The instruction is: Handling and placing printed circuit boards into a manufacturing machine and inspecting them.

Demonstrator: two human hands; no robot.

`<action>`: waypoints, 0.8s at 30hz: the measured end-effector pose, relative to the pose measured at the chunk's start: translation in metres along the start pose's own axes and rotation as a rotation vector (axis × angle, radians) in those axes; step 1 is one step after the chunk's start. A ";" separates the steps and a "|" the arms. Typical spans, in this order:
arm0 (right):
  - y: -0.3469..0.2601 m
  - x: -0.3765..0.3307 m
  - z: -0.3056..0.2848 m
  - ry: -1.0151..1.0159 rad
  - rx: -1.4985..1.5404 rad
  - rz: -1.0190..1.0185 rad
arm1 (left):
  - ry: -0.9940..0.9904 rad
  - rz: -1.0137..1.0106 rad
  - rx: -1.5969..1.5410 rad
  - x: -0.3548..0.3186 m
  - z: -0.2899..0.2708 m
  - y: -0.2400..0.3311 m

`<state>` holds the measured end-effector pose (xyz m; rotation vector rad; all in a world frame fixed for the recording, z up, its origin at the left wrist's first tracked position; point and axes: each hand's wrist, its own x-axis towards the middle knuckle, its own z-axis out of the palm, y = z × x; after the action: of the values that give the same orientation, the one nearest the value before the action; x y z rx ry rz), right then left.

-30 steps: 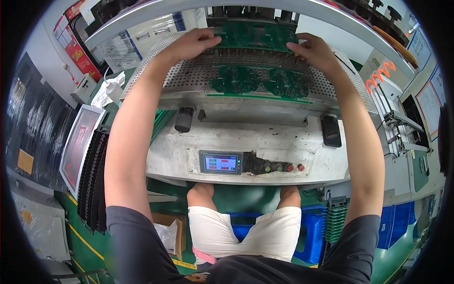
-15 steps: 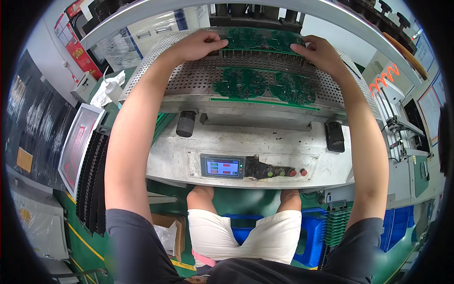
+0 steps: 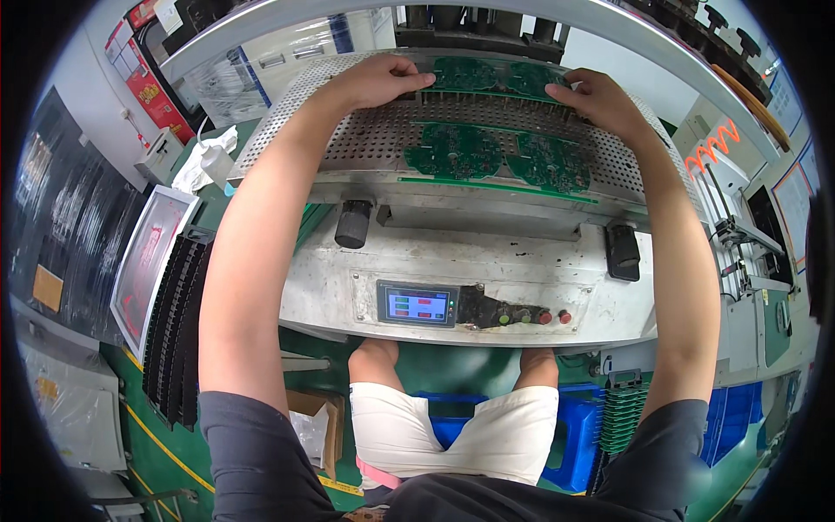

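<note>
A green circuit board panel (image 3: 474, 76) spans the far side of the perforated metal bed, raised on a row of pins. At its left end, my left hand (image 3: 389, 81) is closed, thumb and bent fingers pinching the edge. My right hand (image 3: 600, 100) grips the opposite end, its thumb along the near edge and its fingers curled behind. Closer to me, a second green circuit board panel (image 3: 461, 150) lies on the bed, untouched. A thin green strip (image 3: 496, 190) runs along the bed's front edge.
Below the bed, the machine's front carries a small screen (image 3: 417, 304), coloured push buttons (image 3: 524, 317) and two black knobs (image 3: 353, 224). A metal frame bar (image 3: 287, 30) arches over the far side. Black racks (image 3: 177, 331) stand left; a white bottle (image 3: 217, 163) sits behind them.
The whole view has shifted slightly rightward. Both hands keep their hold on the ends of the far circuit board panel, with little visible movement relative to the bed.
</note>
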<state>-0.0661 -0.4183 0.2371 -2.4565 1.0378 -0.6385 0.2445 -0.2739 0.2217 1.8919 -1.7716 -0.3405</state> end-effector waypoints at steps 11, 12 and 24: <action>0.014 -0.004 0.001 -0.041 0.000 -0.132 | 0.004 -0.070 -0.004 0.004 0.000 0.004; 0.013 -0.006 0.001 -0.040 -0.001 -0.129 | 0.004 -0.080 -0.008 0.003 -0.001 0.002; 0.013 -0.007 0.004 0.002 -0.004 -0.119 | 0.004 -0.125 -0.020 0.006 0.001 -0.003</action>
<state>-0.0756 -0.4205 0.2256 -2.5363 0.8994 -0.6768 0.2474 -0.2797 0.2206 1.9928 -1.6448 -0.3976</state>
